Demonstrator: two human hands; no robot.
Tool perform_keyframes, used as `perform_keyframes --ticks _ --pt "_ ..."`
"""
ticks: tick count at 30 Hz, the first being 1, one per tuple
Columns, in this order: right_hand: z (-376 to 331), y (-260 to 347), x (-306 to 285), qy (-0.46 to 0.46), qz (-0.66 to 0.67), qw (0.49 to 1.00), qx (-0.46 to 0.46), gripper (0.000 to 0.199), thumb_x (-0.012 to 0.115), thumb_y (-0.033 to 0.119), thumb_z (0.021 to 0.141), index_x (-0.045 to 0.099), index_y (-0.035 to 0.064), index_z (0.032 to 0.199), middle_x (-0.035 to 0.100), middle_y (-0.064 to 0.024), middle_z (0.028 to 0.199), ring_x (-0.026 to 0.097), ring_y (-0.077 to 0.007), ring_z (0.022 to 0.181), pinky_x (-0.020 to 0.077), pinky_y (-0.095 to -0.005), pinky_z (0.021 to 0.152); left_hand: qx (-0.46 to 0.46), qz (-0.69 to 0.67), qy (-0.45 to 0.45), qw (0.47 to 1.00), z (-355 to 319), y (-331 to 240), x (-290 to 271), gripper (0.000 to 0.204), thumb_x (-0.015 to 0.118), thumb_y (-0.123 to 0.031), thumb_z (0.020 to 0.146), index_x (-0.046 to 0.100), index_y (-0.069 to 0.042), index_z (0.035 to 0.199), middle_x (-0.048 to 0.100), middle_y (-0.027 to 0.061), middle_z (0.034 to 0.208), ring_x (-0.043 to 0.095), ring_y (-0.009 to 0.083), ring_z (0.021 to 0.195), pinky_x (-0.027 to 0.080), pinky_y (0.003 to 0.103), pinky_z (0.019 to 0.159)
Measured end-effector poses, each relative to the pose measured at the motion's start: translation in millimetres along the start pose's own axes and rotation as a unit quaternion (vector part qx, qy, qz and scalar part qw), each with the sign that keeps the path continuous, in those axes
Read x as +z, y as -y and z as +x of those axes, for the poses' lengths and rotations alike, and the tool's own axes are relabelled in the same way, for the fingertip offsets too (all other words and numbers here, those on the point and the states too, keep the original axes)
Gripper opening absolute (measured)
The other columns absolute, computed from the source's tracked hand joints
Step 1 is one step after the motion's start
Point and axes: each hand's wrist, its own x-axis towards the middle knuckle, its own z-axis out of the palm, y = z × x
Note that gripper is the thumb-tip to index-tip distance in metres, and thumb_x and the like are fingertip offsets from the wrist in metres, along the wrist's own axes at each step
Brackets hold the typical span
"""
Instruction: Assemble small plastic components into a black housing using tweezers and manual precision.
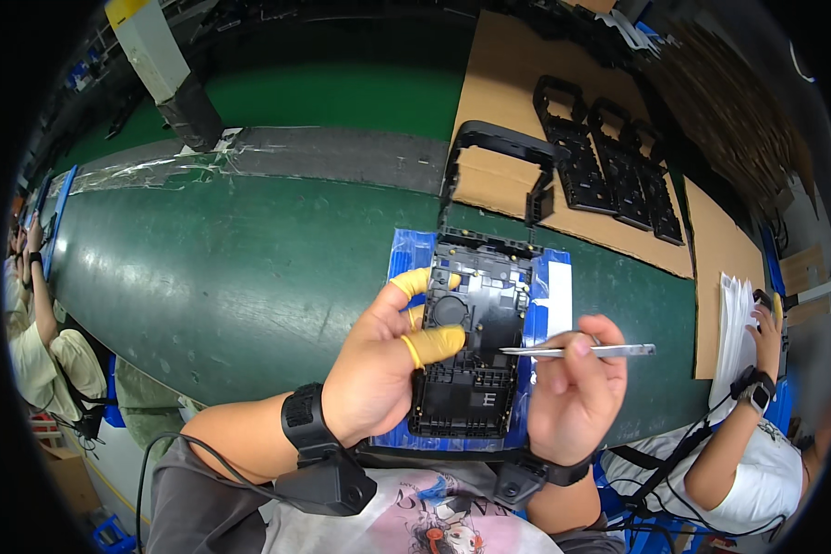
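A black rectangular plastic housing panel (466,346) is steadied on a blue mat (547,305) laid on the green tabletop (231,268). It is gripped at its left edge by the left hand (379,365), whose fingers (434,343), capped in yellow rubber cots, are curled onto the panel's face. Slim metal tweezers (577,351) are pinched between the closed fingers of the right hand (572,388), with the tips pointed at the panel's right side. Behind, an empty black plastic frame (499,162) and further black housings (619,171) are laid on brown cardboard sheets (508,83).
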Motion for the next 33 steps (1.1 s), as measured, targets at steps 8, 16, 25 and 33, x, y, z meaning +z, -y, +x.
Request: perform_keyframes --ticks 8,16,25,33 --pt "-14.0 36.9 -92.6 -0.164 -0.224 0.944 -0.177 0.02 0.054 -0.002 0.073 0.045 -0.0024 0.09 0.05 -0.0062 0.06 0.041 -0.0066 0.049 0.0332 -0.0178 0.046 0.066 0.186 0.005 0.98 84.4 -66.9 -11.7 0.018 0.042 -0.006 0.078 0.048 -0.003 0.095 0.055 0.0074 0.084 0.056 0.0151 0.073 0.047 0.027 0.067" --pt "-23.0 34.1 -110.6 -0.155 -0.211 0.959 -0.109 0.022 0.056 -0.003 0.073 0.047 -0.0006 0.093 0.054 -0.0032 0.07 0.046 -0.0047 0.056 0.0365 -0.0163 0.05 0.262 0.715 -0.483 0.432 255.0 -167.5 -77.2 0.024 0.06 -0.022 0.069 0.054 -0.005 0.085 0.051 0.012 0.096 0.051 0.0257 0.086 0.041 0.038 0.074" --pt "-17.8 37.8 -114.7 -0.134 -0.18 0.97 -0.093 0.021 0.054 -0.003 0.074 0.047 -0.0008 0.094 0.053 -0.0022 0.071 0.045 -0.0038 0.058 0.0342 -0.0156 0.05 0.227 0.85 -0.123 0.459 246.4 19.6 98.1 0.039 0.054 -0.042 0.071 0.061 -0.005 0.081 0.055 0.0142 0.093 0.051 0.0289 0.088 0.04 0.043 0.071" --pt "-18.3 36.9 -117.4 -0.153 -0.18 0.963 -0.131 0.018 0.052 -0.004 0.073 0.046 -0.0022 0.09 0.051 -0.0052 0.063 0.042 -0.0065 0.048 0.0329 -0.0168 0.045 0.286 0.75 -0.117 0.584 245.1 -22.2 54.2 0.023 0.057 -0.016 0.07 0.052 0.004 0.081 0.055 0.0248 0.084 0.053 0.0342 0.085 0.042 0.037 0.073"
